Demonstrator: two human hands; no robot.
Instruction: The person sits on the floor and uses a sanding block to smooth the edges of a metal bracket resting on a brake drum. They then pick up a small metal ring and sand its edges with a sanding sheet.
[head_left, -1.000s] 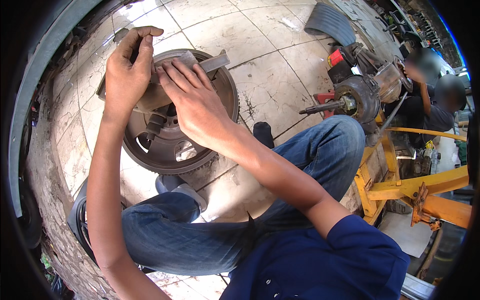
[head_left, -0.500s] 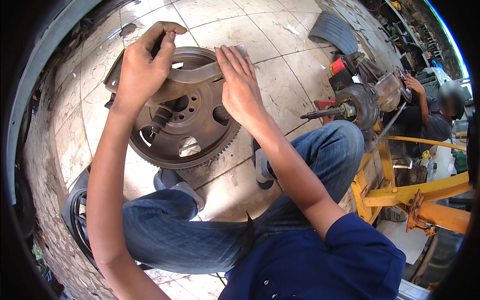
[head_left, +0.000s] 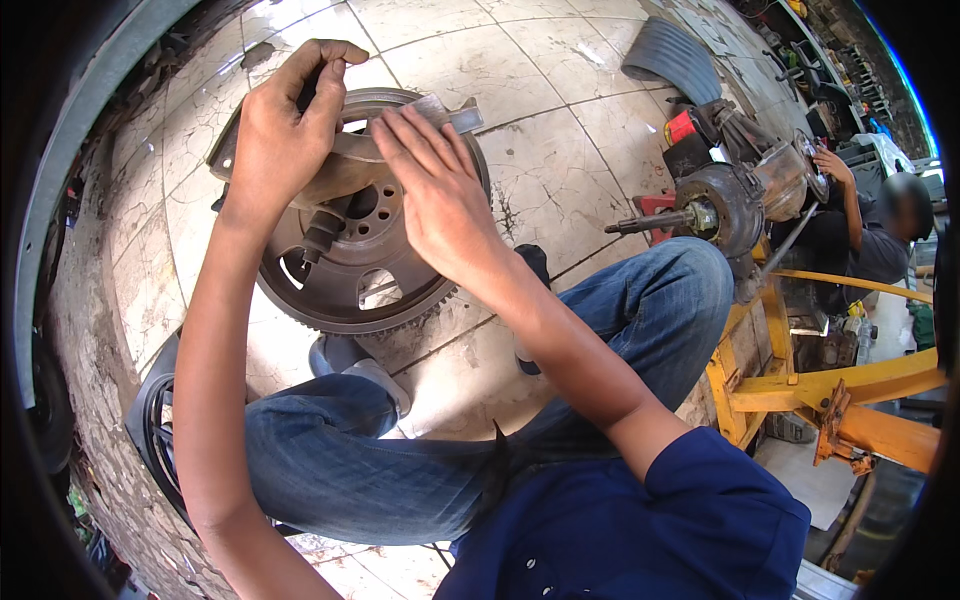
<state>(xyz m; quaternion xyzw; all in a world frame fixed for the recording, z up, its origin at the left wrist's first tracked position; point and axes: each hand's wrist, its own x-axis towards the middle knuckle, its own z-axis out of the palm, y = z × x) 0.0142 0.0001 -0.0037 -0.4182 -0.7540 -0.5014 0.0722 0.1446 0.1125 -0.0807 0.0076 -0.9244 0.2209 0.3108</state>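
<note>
A dark round flywheel [head_left: 345,295] with a toothed rim lies flat on the tiled floor in front of my knees. Across its upper half rests a grey metal bracket [head_left: 452,114]. My left hand [head_left: 285,130] grips the left end of this bracket, fingers curled over its top edge. Flat on the bracket's middle lies my right hand [head_left: 440,200], fingers stretched out and close together. Whether anything lies under its palm is hidden.
A rusty axle hub [head_left: 720,200] with a protruding shaft sits on a yellow steel frame [head_left: 800,390] to my right, where another person [head_left: 880,240] works. A ribbed rubber piece [head_left: 670,55] lies far back. A dark rim [head_left: 150,430] lies by my left leg.
My right hand has slid back and forth along the bracket, now resting near its middle. The view has shifted, so the flywheel sits higher and closer. My left hand keeps its grip.
</note>
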